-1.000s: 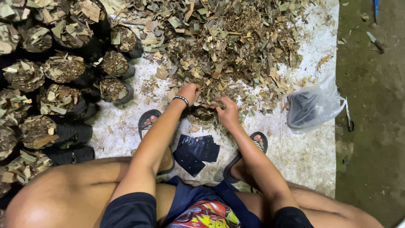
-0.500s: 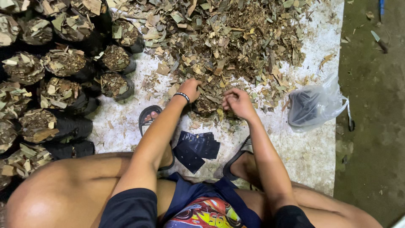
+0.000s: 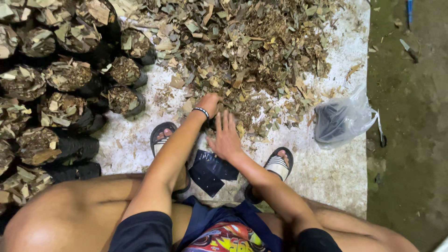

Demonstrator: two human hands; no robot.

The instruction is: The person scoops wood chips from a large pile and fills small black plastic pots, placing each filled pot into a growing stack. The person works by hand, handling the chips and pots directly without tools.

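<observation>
My left hand (image 3: 208, 102), with a dark band on the wrist, is curled at the near edge of a heap of dry leaf and wood scraps (image 3: 252, 51). It seems to grip the rim of a small black bag (image 3: 213, 123), which is mostly hidden. My right hand (image 3: 226, 136) lies flat over that bag with its fingers spread and holds nothing. Flat empty black bags (image 3: 211, 171) lie on the white sheet (image 3: 326, 172) between my sandalled feet.
Several filled black bags (image 3: 70, 74) stand in rows at the left. A clear plastic sack holding dark bags (image 3: 343, 119) sits at the right edge of the sheet. Beyond it is bare dark ground with a small knife (image 3: 408, 49).
My right hand has moved left from the side of the small bag onto its top and spread flat. My left hand has stayed put.
</observation>
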